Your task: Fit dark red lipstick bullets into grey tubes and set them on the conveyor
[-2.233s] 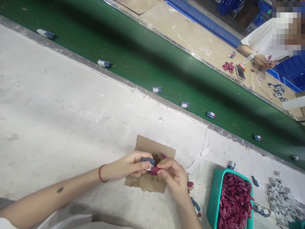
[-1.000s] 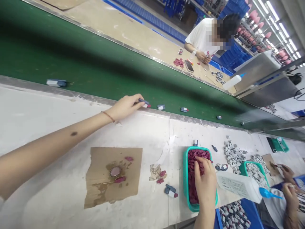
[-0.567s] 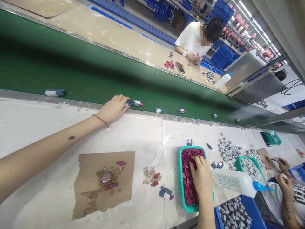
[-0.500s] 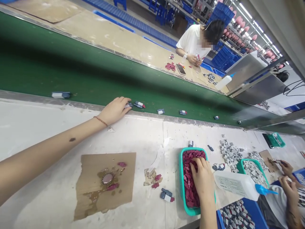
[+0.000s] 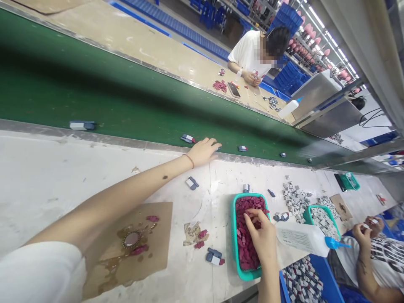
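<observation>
A person at a white bench (image 5: 44,181) has both arms stretched out. The left hand (image 5: 202,152) is over the near edge of a green belt (image 5: 135,113), fingers spread, with a grey part (image 5: 217,148) just showing at the fingertips; I cannot tell whether they grip it. The right hand (image 5: 260,229) is over a teal basket (image 5: 234,240) of red pieces (image 5: 244,248), thumb and forefinger curled near each other; whether a piece is pinched there, I cannot tell.

If the left fingers press unevenly, the small part could slip away along the belt. A red-tipped part (image 5: 188,138) lies just left of that hand, where a swing of the wrist might nudge it. A bottle (image 5: 301,238) is beside the right forearm; an arm drawn sideways could knock it. The left arm passes above a brown card (image 5: 162,248) with a wet-looking stain around a round cap (image 5: 131,239); lowering the sleeve (image 5: 41,269) could smear it. Pieces could spill if the right hand caught the basket's side.
</observation>
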The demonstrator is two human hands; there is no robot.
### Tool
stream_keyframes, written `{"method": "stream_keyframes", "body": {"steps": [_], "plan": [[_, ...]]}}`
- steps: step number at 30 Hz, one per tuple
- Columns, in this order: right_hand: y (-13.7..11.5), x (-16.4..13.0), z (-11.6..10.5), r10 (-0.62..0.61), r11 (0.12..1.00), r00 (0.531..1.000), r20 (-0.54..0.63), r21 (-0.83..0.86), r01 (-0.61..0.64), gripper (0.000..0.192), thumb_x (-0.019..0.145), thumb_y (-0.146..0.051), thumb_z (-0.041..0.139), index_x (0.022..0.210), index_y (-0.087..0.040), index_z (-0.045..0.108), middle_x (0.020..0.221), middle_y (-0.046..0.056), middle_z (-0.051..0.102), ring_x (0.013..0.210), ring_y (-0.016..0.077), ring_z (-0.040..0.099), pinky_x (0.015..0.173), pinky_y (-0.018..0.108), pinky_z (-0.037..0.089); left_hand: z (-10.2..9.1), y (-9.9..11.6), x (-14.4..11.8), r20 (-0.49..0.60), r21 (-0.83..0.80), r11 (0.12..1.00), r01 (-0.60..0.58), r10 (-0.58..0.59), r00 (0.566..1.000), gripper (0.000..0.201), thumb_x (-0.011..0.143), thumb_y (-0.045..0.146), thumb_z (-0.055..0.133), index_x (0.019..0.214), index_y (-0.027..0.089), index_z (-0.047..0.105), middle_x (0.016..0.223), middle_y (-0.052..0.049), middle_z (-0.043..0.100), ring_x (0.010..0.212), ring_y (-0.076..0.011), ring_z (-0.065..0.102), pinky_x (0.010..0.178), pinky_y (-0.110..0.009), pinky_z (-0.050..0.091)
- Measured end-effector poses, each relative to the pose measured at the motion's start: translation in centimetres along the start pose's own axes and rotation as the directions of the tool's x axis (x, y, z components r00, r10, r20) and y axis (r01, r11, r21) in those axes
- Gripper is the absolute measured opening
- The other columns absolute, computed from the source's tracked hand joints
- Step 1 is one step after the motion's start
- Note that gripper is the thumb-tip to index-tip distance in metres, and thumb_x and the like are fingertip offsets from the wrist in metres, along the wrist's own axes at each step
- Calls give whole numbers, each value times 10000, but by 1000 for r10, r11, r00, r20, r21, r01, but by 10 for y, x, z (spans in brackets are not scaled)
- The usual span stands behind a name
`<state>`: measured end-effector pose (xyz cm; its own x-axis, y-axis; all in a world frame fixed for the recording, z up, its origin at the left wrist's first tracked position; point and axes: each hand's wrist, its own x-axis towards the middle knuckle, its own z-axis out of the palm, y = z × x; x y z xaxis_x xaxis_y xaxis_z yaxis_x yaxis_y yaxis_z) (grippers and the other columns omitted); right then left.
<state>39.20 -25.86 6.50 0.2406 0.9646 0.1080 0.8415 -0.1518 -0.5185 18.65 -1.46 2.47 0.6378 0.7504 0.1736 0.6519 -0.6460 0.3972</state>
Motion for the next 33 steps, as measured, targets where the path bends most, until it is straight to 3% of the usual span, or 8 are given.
{"method": "stream_keyframes", "body": {"steps": [5, 11, 17, 22, 26, 28, 31, 33], "plan": [[-28, -7, 6, 74, 939, 997, -17, 339, -64, 209, 874, -369, 583, 912, -200, 700, 864, 60, 684, 745, 191, 645, 648, 286, 516, 15, 9, 20, 34, -38, 997, 62, -61, 998, 299, 916, 64, 475, 1184, 108, 601, 1161, -184, 587, 1050, -296, 592, 850, -417, 504], [-72, -7, 44, 161, 789, 987, 19, 599, -140, 158, 762, -335, 715, 814, -187, 699, 691, 21, 673, 613, 161, 615, 562, 253, 493, 14, 21, 29, -1, -198, 970, 141, -144, 990, 336, 936, 306, 602, 1236, 159, 568, 1250, -107, 588, 1054, -254, 616, 878, -465, 536], [-115, -11, 79, -17, 762, 977, 211, 636, -124, 175, 848, -334, 636, 814, -185, 720, 749, 48, 724, 712, 184, 668, 661, 277, 521, 0, 23, 24, 1, -537, 819, 201, -238, 971, 314, 945, 302, 590, 1226, 162, 574, 1229, -106, 598, 1022, -240, 627, 856, -443, 549], [-129, -16, 108, -158, 820, 925, 346, 568, -73, 211, 887, -336, 589, 810, -180, 707, 774, 53, 743, 714, 190, 679, 662, 280, 520, -19, -12, -57, 83, -815, 523, 248, -319, 944, 215, 908, 239, 607, 1082, 114, 632, 921, -96, 702, 721, -165, 681, 664, -294, 558], [-142, -18, 124, -356, 843, 849, 391, 525, 112, 174, 920, -285, 555, 828, -192, 670, 790, 47, 734, 717, 186, 680, 656, 272, 521, -43, -39, -148, 130, -914, 297, 277, -432, 893, 306, 839, 313, 668, 1086, 131, 671, 888, -97, 716, 760, -177, 677, 664, -276, 526], [-149, -17, 131, -496, 818, 781, 379, 507, 274, 236, 971, -289, 475, 836, -197, 644, 771, 50, 711, 691, 181, 663, 630, 272, 512, -54, -44, -187, 180, -950, 128, 285, -524, 833, 365, 806, 353, 707, 1106, 147, 688, 906, -91, 711, 763, -168, 659, 677, -276, 512], [-157, -16, 140, -640, 757, 682, 353, 439, 483, 341, 1026, -309, 355, 826, -203, 609, 714, 46, 664, 639, 176, 622, 586, 277, 490, -66, -39, -229, 311, -950, -226, 214, -662, 682, 407, 763, 342, 768, 1132, 181, 703, 900, -50, 680, 690, -118, 604, 660, -252, 505], [-160, -16, 145, -690, 722, 640, 339, 384, 575, 375, 1039, -300, 307, 811, -207, 590, 694, 44, 642, 627, 179, 603, 574, 284, 483, -68, -31, -246, 356, -925, -359, 124, -705, 613, 404, 767, 320, 772, 1147, 205, 696, 859, -22, 649, 714, -121, 606, 696, -261, 533]]}}
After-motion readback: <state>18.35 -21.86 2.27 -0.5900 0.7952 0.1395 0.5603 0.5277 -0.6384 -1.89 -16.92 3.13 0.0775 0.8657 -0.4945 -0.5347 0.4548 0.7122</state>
